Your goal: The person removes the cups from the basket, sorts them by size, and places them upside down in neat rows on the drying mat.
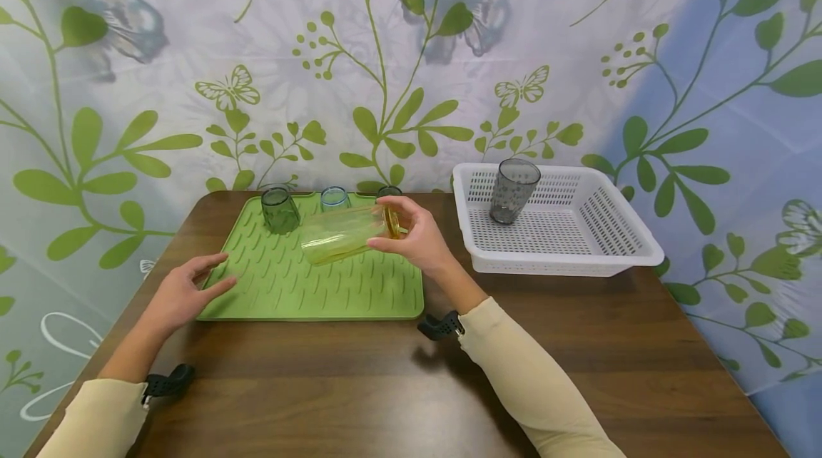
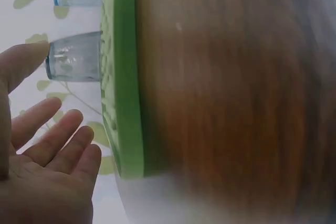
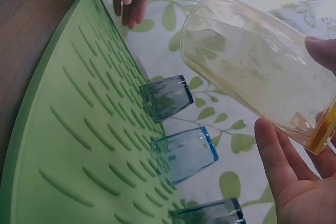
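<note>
My right hand (image 1: pixel 417 233) grips a clear yellow drinking glass (image 1: pixel 343 235) by its thick base, thumb on one side and fingers on the other. The glass lies tilted nearly sideways over the green drying mat (image 1: pixel 308 294), its mouth toward the left. In the right wrist view the yellow glass (image 3: pixel 252 56) shows see-through, with a deeper amber base. My left hand (image 1: pixel 183 294) hovers at the mat's left edge, fingers spread and holding nothing. Along the mat's back stand a dark grey glass (image 1: pixel 280 210), a blue glass (image 1: pixel 335 198) and another dark glass (image 1: pixel 389 191), partly hidden by my right hand.
A white perforated plastic basket (image 1: pixel 559 264) stands on the right of the brown wooden table (image 1: pixel 308 387). Inside it a tall grey glass (image 1: pixel 514 190) leans toward the back left. Behind the table hangs a leaf-and-butterfly patterned cloth (image 1: pixel 411 51).
</note>
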A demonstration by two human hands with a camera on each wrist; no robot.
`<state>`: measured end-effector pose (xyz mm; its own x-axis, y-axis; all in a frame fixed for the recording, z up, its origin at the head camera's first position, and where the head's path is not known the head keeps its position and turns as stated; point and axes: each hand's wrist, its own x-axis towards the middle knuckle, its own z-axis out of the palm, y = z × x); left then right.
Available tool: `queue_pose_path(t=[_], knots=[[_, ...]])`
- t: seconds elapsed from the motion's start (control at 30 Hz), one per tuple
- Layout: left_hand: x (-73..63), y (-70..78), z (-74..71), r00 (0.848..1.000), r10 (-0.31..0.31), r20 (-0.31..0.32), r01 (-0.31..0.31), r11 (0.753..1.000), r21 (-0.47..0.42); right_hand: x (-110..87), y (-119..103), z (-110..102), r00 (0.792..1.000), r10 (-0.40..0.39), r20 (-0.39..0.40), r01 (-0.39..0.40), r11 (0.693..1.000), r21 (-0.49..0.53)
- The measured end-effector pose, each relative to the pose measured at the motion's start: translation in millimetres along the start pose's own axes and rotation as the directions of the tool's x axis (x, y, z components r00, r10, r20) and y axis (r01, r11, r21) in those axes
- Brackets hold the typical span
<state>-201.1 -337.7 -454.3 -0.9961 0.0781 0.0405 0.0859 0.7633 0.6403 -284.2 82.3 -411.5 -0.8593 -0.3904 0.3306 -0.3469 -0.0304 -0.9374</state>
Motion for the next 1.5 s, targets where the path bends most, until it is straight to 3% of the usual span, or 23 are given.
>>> queue_pose_path(t=[0.83,1.5], knots=[[-4.9,-17.2,-4.6,0.995,0.04,0.094,-0.054,0.987,0.152,25.6,16,25,0.998,0.069,0.009,-0.068,0.993,-0.101],[-4.6,-21.6,-8.4,0.988,0.016,0.152,-0.047,0.978,0.205,49.0,23,49,0.994,0.105,0.028,-0.095,0.966,-0.24]])
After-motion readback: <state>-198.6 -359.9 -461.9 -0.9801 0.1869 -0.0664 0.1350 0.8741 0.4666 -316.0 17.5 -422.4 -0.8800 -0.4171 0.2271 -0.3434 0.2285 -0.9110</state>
